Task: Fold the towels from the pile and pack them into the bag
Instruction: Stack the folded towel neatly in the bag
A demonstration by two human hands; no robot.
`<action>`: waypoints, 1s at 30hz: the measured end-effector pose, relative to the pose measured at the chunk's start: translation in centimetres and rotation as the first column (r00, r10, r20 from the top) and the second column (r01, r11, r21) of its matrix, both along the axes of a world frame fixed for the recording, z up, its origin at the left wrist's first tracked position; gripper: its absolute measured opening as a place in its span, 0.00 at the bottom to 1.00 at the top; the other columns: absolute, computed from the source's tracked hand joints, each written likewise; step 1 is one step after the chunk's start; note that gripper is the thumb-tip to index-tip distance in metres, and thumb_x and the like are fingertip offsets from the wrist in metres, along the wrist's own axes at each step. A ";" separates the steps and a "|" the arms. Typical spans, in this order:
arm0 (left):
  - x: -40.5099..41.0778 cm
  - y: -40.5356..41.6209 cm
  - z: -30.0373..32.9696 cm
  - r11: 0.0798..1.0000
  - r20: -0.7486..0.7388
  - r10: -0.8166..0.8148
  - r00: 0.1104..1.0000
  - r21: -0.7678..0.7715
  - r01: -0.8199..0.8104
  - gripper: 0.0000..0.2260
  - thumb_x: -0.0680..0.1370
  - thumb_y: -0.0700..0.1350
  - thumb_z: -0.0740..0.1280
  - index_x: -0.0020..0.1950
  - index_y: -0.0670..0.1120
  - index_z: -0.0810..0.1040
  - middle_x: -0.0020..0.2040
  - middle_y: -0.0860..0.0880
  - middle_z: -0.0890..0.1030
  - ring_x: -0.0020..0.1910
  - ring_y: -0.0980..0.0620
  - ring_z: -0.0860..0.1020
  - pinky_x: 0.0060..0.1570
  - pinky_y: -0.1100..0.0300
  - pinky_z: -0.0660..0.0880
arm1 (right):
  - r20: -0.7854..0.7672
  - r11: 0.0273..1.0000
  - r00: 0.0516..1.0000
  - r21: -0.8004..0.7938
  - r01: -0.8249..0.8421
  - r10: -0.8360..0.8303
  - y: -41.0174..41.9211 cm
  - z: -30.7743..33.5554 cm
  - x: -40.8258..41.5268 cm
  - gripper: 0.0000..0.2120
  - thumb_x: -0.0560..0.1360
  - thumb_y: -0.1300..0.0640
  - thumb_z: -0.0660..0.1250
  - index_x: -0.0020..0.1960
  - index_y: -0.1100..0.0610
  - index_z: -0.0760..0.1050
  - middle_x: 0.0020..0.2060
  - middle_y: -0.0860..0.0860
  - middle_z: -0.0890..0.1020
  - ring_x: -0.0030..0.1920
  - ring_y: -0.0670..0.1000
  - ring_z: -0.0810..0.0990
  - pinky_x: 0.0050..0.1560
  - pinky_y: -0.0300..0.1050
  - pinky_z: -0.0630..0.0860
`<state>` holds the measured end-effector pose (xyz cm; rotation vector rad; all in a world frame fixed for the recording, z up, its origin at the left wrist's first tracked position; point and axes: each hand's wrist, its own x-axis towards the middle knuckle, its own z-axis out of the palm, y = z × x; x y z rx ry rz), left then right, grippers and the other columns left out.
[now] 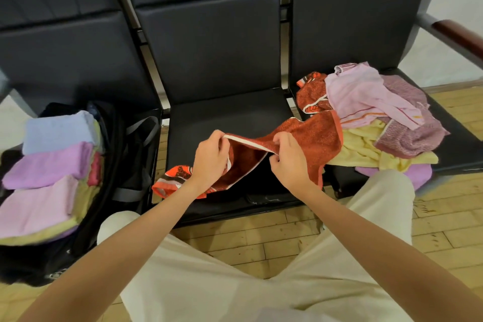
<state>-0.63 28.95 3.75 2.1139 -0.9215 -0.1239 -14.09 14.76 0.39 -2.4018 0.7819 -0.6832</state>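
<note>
An orange-red towel (311, 138) with a white-edged hem lies stretched across the middle seat, one end trailing into the pile. My left hand (210, 158) grips its hem at the left. My right hand (290, 158) pinches the same hem a little to the right. The pile of loose towels (371, 112), pink, mauve, yellow and orange, sits on the right seat. The black bag (122, 154) lies open on the left seat, holding folded towels (49, 165) in blue, lilac and pink over yellow ones.
Three dark padded seats (222, 60) stand in a row with tall backs. A wooden armrest (460, 36) juts out at far right. My legs in cream trousers (261, 282) are over the wooden floor (261, 240).
</note>
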 end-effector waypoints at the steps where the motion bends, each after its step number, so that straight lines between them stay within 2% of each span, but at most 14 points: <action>1: 0.1 0.0 0.5 0.999 -0.027 0.024 0.999 -0.033 -0.024 0.08 0.82 0.43 0.57 0.46 0.45 0.73 0.30 0.51 0.76 0.28 0.55 0.76 0.30 0.67 0.71 | 0.002 1.000 1.000 0.023 0.000 0.000 -0.1 0.0 -0.1 0.16 0.69 0.71 0.65 0.52 0.57 0.69 0.48 0.51 0.73 0.46 0.50 0.74 0.44 0.46 0.75; 2: 0.4 -0.1 0.9 0.996 -0.064 0.045 0.997 -0.069 -0.049 0.09 0.82 0.43 0.57 0.45 0.44 0.73 0.31 0.50 0.77 0.29 0.55 0.77 0.31 0.66 0.73 | 0.003 0.999 1.000 0.042 0.001 -0.001 -0.2 0.0 -0.3 0.16 0.69 0.71 0.65 0.52 0.57 0.69 0.49 0.50 0.72 0.46 0.50 0.74 0.43 0.46 0.75; 4: 1.1 -0.3 1.9 0.985 -0.172 0.074 0.982 -0.144 -0.100 0.10 0.82 0.43 0.57 0.46 0.43 0.74 0.33 0.45 0.79 0.30 0.50 0.80 0.33 0.57 0.79 | 0.017 0.998 1.000 0.056 0.005 -0.006 -0.3 -0.4 -0.8 0.17 0.69 0.72 0.66 0.52 0.57 0.69 0.49 0.49 0.71 0.47 0.49 0.74 0.43 0.44 0.75; 6: 1.9 -0.5 3.0 0.968 -0.284 0.114 0.952 -0.185 -0.171 0.10 0.83 0.43 0.56 0.46 0.44 0.74 0.34 0.43 0.80 0.30 0.46 0.81 0.32 0.51 0.80 | 0.046 0.996 0.999 0.082 0.016 -0.020 -0.6 -0.8 -1.2 0.18 0.68 0.71 0.66 0.54 0.57 0.70 0.51 0.49 0.72 0.50 0.48 0.74 0.46 0.40 0.74; 8: 2.7 -0.6 4.2 0.950 -0.373 0.165 0.913 -0.188 -0.249 0.10 0.83 0.43 0.55 0.48 0.43 0.74 0.36 0.41 0.81 0.32 0.46 0.82 0.33 0.51 0.81 | 0.052 0.994 0.998 0.107 0.016 -0.021 -1.1 -0.8 -1.3 0.16 0.68 0.70 0.65 0.54 0.58 0.71 0.51 0.50 0.73 0.50 0.48 0.74 0.49 0.39 0.71; 12: 3.8 -0.6 5.8 0.920 -0.503 0.225 0.834 -0.173 -0.352 0.10 0.83 0.43 0.55 0.51 0.42 0.75 0.41 0.40 0.80 0.35 0.50 0.82 0.33 0.58 0.81 | -0.059 0.996 0.998 0.084 -0.018 0.023 -2.7 -1.3 -1.0 0.10 0.72 0.68 0.63 0.52 0.61 0.75 0.49 0.54 0.77 0.49 0.54 0.77 0.47 0.41 0.67; 17: 2.4 -1.5 8.2 0.905 -0.619 0.063 0.783 -0.295 -0.306 0.10 0.82 0.40 0.55 0.49 0.40 0.74 0.35 0.44 0.77 0.29 0.51 0.80 0.24 0.61 0.75 | -0.108 0.991 0.994 0.126 0.031 -0.018 -3.8 -2.6 0.0 0.08 0.77 0.66 0.60 0.53 0.64 0.78 0.47 0.61 0.79 0.49 0.60 0.78 0.47 0.47 0.70; 21: 3.0 -1.8 9.8 0.870 -0.626 0.035 0.779 -0.364 -0.332 0.09 0.81 0.41 0.57 0.49 0.39 0.75 0.36 0.45 0.76 0.32 0.51 0.79 0.26 0.60 0.76 | -0.108 0.988 0.994 0.153 0.031 -0.015 -3.6 -2.8 0.9 0.10 0.80 0.62 0.57 0.54 0.64 0.76 0.46 0.61 0.78 0.47 0.61 0.78 0.47 0.50 0.71; 23: 4.2 -1.2 9.4 0.843 -0.634 0.097 0.768 -0.357 -0.401 0.09 0.81 0.40 0.57 0.50 0.39 0.75 0.36 0.46 0.75 0.33 0.51 0.78 0.29 0.59 0.78 | -0.147 0.983 0.989 0.180 0.024 0.003 -3.7 -3.1 1.1 0.11 0.80 0.61 0.57 0.55 0.63 0.76 0.48 0.60 0.79 0.48 0.60 0.78 0.48 0.49 0.72; 27: 6.2 1.8 6.6 0.796 -0.667 0.285 0.688 -0.235 -0.557 0.11 0.82 0.39 0.54 0.53 0.36 0.74 0.30 0.44 0.73 0.19 0.56 0.73 0.18 0.64 0.70 | -0.352 0.962 0.925 0.271 -0.041 0.139 -5.0 -4.1 0.7 0.08 0.78 0.60 0.62 0.50 0.61 0.79 0.44 0.57 0.82 0.46 0.59 0.81 0.46 0.50 0.76; 30: 6.9 4.5 4.2 0.796 -0.679 0.363 0.638 -0.130 -0.591 0.12 0.83 0.41 0.55 0.51 0.35 0.74 0.29 0.43 0.73 0.17 0.58 0.72 0.19 0.65 0.71 | -0.446 0.968 0.880 0.246 -0.054 0.163 -5.8 -3.9 1.3 0.08 0.76 0.58 0.66 0.47 0.62 0.80 0.43 0.57 0.82 0.45 0.57 0.81 0.46 0.47 0.75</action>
